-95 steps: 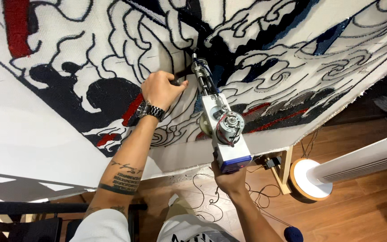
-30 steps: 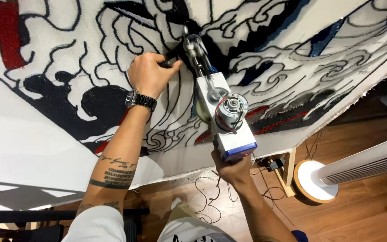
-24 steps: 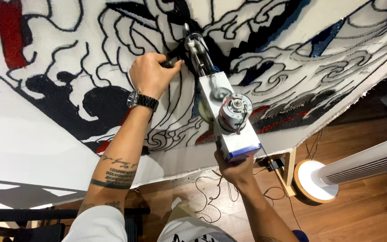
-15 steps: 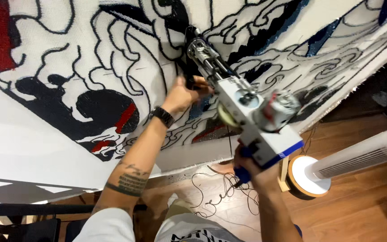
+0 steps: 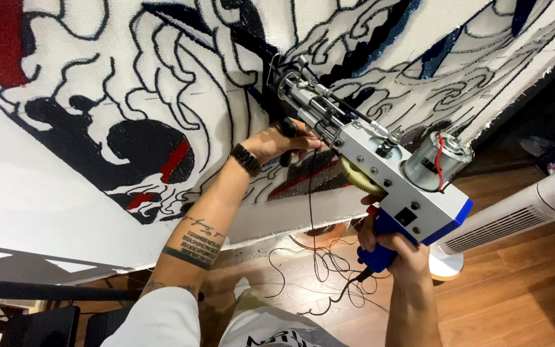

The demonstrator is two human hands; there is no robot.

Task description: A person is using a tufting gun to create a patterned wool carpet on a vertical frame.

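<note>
Right hand [image 5: 390, 247]: clenched on the blue grip of the tufting gun [image 5: 380, 164].
Left hand [image 5: 284, 138]: grasps the gun's black front handle.
Gun tip: against the patterned cloth [image 5: 97, 83].

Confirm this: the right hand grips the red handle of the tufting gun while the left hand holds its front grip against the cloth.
Not quite. The head view shows the right hand on a blue handle, not a red one. The rest holds: the left hand holds the front grip of the tufting gun against the cloth.
</note>
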